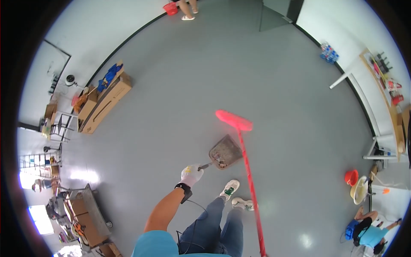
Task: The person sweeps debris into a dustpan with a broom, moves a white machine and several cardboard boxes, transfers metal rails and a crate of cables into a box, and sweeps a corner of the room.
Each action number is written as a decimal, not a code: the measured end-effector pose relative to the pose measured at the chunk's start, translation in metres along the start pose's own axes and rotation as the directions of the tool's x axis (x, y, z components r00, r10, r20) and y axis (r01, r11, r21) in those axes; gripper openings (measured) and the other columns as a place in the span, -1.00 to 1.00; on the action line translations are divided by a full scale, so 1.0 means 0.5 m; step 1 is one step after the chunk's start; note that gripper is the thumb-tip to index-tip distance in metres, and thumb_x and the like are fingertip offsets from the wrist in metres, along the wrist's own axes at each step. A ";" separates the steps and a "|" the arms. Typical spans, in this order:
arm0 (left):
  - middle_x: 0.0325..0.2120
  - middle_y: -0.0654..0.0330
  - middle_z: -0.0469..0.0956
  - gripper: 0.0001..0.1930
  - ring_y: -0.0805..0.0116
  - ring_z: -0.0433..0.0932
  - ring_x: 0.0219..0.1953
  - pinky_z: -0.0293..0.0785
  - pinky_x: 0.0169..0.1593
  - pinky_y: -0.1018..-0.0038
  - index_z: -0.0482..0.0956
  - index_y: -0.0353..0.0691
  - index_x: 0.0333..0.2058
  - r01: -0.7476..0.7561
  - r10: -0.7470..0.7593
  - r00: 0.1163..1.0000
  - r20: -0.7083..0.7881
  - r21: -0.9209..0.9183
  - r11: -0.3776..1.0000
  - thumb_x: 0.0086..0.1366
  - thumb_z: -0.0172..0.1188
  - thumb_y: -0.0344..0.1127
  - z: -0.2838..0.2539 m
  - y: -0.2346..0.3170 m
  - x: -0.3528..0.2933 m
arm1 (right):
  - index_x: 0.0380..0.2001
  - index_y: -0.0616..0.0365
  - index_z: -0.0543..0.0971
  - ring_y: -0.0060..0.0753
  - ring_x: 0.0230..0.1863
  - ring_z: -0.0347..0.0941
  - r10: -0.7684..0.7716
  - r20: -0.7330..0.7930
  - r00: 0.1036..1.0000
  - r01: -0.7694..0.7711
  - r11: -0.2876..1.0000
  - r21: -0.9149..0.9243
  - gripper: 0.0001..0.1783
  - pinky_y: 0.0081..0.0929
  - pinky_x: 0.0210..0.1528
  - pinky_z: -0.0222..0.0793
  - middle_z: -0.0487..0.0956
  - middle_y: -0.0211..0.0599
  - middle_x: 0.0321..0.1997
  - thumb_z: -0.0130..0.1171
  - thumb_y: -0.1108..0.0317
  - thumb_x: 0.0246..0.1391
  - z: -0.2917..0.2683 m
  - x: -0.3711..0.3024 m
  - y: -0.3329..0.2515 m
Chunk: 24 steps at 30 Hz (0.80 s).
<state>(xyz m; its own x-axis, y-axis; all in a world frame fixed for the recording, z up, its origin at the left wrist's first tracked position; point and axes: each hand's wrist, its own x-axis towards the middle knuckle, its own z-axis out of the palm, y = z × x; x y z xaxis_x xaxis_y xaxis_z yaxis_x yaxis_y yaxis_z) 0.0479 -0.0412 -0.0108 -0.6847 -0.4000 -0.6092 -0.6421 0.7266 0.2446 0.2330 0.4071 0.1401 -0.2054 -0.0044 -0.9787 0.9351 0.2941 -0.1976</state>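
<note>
My left hand, in a white glove, is closed around the short handle of a dustpan. Dirt and small scraps lie in the worn brown-grey pan, mostly toward its handle end. Just beyond the pan's far edge is the red head of a broom. Its long red shaft runs past the right side of the pan and leaves the picture at the lower edge. My right hand does not show. Below the dustpan, my feet in white shoes stand on the floor.
A long cardboard box sits at left, with a loaded cart below it. At right are a table, a red bucket, a pale basin and a crouching person. Another person's legs show at the top.
</note>
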 end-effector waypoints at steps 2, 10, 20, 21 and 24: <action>-0.41 0.14 0.54 -0.69 0.12 0.50 -0.28 0.40 -0.19 0.28 0.52 -0.04 -0.27 0.035 -0.035 0.999 0.007 -0.024 0.999 0.02 -0.04 -0.12 -0.009 -0.003 -0.008 | -0.02 -0.06 0.33 -0.71 -0.85 0.12 -0.079 -0.058 0.995 0.076 0.995 -0.060 -0.61 -0.70 -0.85 0.05 0.22 -0.60 -0.79 -0.16 0.07 0.12 0.011 0.090 -0.057; -0.39 0.11 0.54 -0.70 0.13 0.50 -0.27 0.39 -0.18 0.28 0.53 -0.07 -0.30 0.104 -0.105 0.994 -0.025 -0.064 0.993 0.00 -0.01 -0.13 0.022 0.002 0.007 | -0.07 -0.03 0.37 -0.65 -0.84 0.14 -0.087 0.001 0.996 0.087 0.993 -0.076 -0.60 -0.61 -0.84 0.03 0.26 -0.52 -0.81 -0.16 0.02 0.11 0.083 0.109 0.007; -0.36 0.07 0.53 -0.70 0.08 0.49 -0.27 0.38 -0.16 0.24 0.52 -0.07 -0.29 0.094 -0.106 0.992 -0.061 -0.174 0.980 0.02 -0.02 -0.14 0.061 -0.047 -0.012 | 0.04 0.11 0.32 -0.81 -0.61 0.14 0.091 0.147 0.985 -0.087 0.996 -0.036 -0.58 -0.78 -0.61 0.10 0.31 -0.61 -0.54 -0.01 0.33 0.08 0.011 -0.224 -0.028; -0.36 0.07 0.53 -0.70 0.08 0.49 -0.27 0.38 -0.16 0.24 0.52 -0.07 -0.29 0.091 -0.109 0.991 -0.083 -0.199 0.976 0.02 -0.02 -0.14 0.057 -0.055 -0.020 | 0.04 0.11 0.32 -0.80 -0.63 0.13 0.069 0.100 0.993 -0.065 0.997 -0.045 -0.58 -0.77 -0.62 0.09 0.30 -0.61 -0.56 -0.01 0.32 0.08 0.017 -0.218 -0.050; -0.33 0.04 0.52 -0.63 0.08 0.48 -0.24 0.38 -0.17 0.27 0.47 -0.09 -0.18 -0.020 -0.001 0.998 -0.067 -0.318 0.948 0.01 0.01 -0.11 0.112 -0.178 -0.067 | 0.03 0.12 0.31 -0.78 -0.68 0.11 -0.048 0.025 0.999 0.050 0.993 -0.106 -0.58 -0.74 -0.67 0.06 0.27 -0.61 -0.61 -0.02 0.31 0.08 -0.009 -0.134 -0.066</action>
<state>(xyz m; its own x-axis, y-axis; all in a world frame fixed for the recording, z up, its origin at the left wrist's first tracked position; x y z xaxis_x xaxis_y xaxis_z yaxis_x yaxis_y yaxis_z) 0.1475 -0.0613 -0.0543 -0.7053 -0.4373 -0.5580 -0.7046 0.5190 0.4839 0.2148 0.4020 0.2124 -0.2426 -0.0424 -0.9692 0.8876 0.3936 -0.2394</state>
